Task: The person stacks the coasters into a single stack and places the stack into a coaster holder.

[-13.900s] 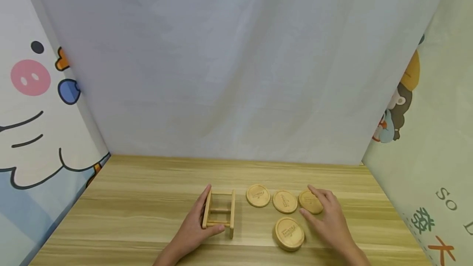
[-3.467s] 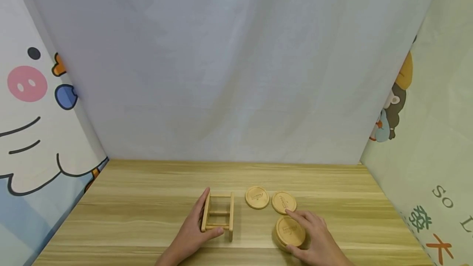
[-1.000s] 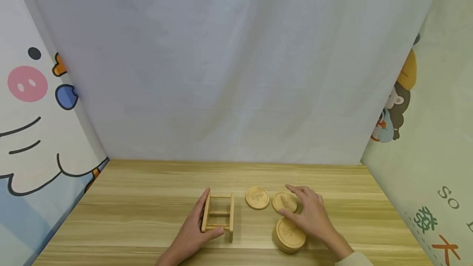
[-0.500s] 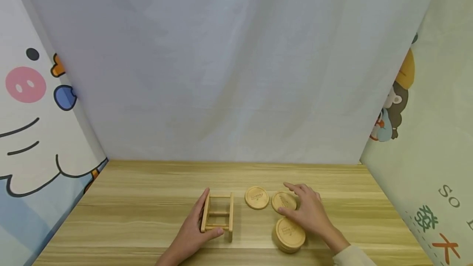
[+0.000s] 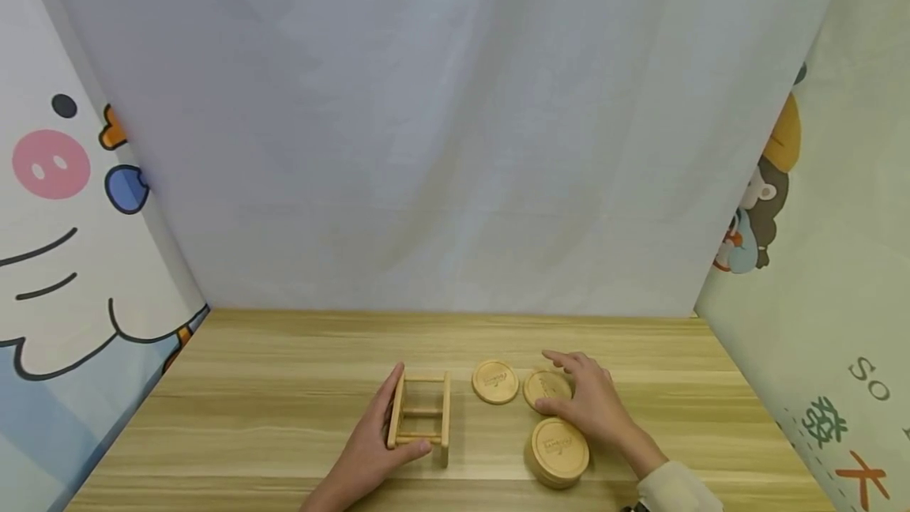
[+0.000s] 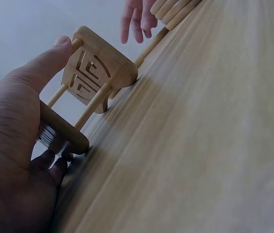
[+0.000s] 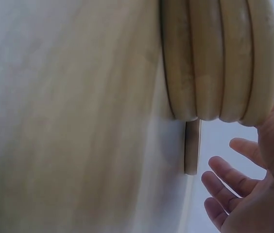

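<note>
My left hand (image 5: 366,445) grips a small wooden coaster rack (image 5: 446,409), its thumb over the near end and its fingers along the left side. In the left wrist view the rack's slotted end panel (image 6: 120,68) and dowels are plain. My right hand (image 5: 597,401) hovers over a round wooden coaster (image 5: 543,384), thumb and fingers spread; the hand hides part of that coaster's right side. In the right wrist view the fingers (image 7: 229,177) are apart from the coaster's edge (image 7: 192,150). A stack of several coasters (image 5: 559,449) stands just in front of it.
Another loose coaster (image 5: 495,382) lies flat between the rack and the coaster under my right hand. A wood-grain table (image 5: 284,385) carries everything. A pale cloth (image 5: 455,180) hangs behind it, and printed cloths hang at both sides.
A third loose coaster, at the right of the row earlier, is gone from there, and the stack looks taller. My right hand has gone from the stack to the coaster behind it; the left hand holds still.
</note>
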`<move>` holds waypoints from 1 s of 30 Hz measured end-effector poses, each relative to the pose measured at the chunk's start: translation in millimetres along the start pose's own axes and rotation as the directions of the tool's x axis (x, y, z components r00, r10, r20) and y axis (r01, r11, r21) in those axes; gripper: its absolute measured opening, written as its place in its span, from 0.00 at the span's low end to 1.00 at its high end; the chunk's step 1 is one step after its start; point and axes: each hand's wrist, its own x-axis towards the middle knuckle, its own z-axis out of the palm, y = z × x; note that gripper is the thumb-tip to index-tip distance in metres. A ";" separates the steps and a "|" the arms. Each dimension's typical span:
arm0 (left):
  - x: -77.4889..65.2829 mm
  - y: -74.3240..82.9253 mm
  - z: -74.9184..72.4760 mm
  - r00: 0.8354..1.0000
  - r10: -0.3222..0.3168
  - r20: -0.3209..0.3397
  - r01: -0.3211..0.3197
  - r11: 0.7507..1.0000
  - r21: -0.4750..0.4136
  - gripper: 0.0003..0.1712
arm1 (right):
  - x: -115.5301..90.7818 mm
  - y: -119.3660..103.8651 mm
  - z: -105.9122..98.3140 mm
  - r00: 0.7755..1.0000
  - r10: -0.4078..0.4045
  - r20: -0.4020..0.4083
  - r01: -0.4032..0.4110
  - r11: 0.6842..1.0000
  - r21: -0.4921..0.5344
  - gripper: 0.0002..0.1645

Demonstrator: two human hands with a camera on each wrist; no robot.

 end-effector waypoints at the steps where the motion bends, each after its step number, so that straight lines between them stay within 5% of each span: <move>1: 0.2 -0.1 0.1 1.000 0.000 0.002 0.000 1.000 -0.004 0.68 | 0.1 0.2 -0.4 1.000 -0.002 0.002 0.002 1.000 0.003 0.49; 30: -0.5 0.3 1.8 1.000 -0.006 -0.005 0.005 0.999 -0.033 0.68 | 9.0 11.7 5.0 0.989 -0.065 0.134 0.068 0.998 -0.017 0.52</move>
